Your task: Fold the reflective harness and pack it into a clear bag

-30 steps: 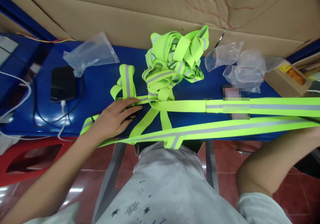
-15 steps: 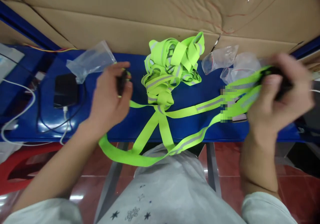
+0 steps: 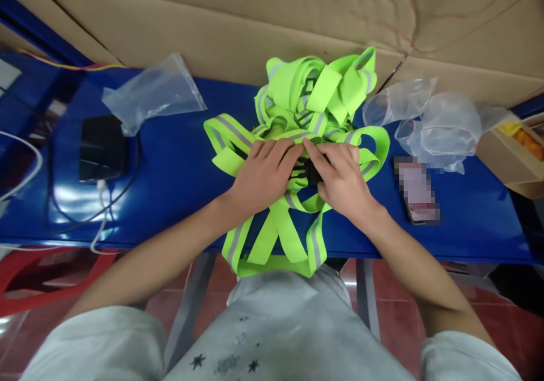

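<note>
Neon-yellow reflective straps (image 3: 278, 231) with grey stripes lie loosely in front of me, part of them hanging over the table's front edge. My left hand (image 3: 266, 174) and my right hand (image 3: 344, 180) meet above them, fingertips almost touching. Between them is a black buckle (image 3: 313, 174); its left piece is closed in my left fingers, the right piece in my right fingers. Whether the two pieces are joined I cannot tell, as my fingers cover much of them. Just behind, a tangled heap of the same strapping (image 3: 317, 86) rests against the cardboard.
The blue table (image 3: 170, 199) carries a clear plastic bag (image 3: 157, 94) and a black device (image 3: 102, 148) with a white cable at left. To the right lie a phone (image 3: 416, 191), several clear bags (image 3: 448, 123) and a small cardboard box (image 3: 505, 148). A cardboard wall (image 3: 212, 29) stands behind.
My hands were wide apart, each holding a black piece with the straps stretched between. They have come together at the middle, and the straps now hang slack in loops.
</note>
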`<state>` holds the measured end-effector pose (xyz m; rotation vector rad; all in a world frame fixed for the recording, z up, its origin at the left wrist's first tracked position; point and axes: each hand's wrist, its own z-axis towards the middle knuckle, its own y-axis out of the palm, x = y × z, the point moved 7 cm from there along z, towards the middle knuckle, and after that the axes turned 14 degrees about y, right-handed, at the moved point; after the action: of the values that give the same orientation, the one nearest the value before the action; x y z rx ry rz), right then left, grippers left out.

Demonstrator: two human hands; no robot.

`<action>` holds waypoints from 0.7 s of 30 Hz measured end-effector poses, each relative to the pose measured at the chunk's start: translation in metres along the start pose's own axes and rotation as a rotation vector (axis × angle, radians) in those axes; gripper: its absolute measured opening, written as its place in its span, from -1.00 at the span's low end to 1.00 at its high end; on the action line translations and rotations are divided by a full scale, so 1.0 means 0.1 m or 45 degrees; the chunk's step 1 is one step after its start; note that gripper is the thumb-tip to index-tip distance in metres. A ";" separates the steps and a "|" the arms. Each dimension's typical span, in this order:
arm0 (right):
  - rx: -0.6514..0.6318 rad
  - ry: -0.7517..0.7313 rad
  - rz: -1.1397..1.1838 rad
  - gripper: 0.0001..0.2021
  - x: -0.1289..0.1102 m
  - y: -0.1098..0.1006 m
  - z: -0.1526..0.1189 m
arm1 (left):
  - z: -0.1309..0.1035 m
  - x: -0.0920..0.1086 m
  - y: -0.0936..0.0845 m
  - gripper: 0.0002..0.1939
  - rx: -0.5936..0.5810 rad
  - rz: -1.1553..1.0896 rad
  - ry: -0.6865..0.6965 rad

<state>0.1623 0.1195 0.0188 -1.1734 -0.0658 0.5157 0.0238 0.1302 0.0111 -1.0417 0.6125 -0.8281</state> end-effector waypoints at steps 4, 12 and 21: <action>-0.041 0.014 0.021 -0.27 -0.03 -0.01 -0.02 | -0.02 0.02 0.01 -0.47 -0.042 0.009 -0.037; -0.106 0.149 -0.139 -0.31 -0.10 -0.04 -0.04 | 0.02 0.10 -0.08 -0.49 -0.019 0.159 0.004; -0.058 0.258 -0.072 -0.30 -0.17 -0.01 -0.01 | 0.22 0.30 -0.14 -0.64 0.012 0.243 0.185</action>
<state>0.1480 0.1114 0.0231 -1.2597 0.0638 0.3447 0.0534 0.1123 0.0305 -0.9036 0.8173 -0.7419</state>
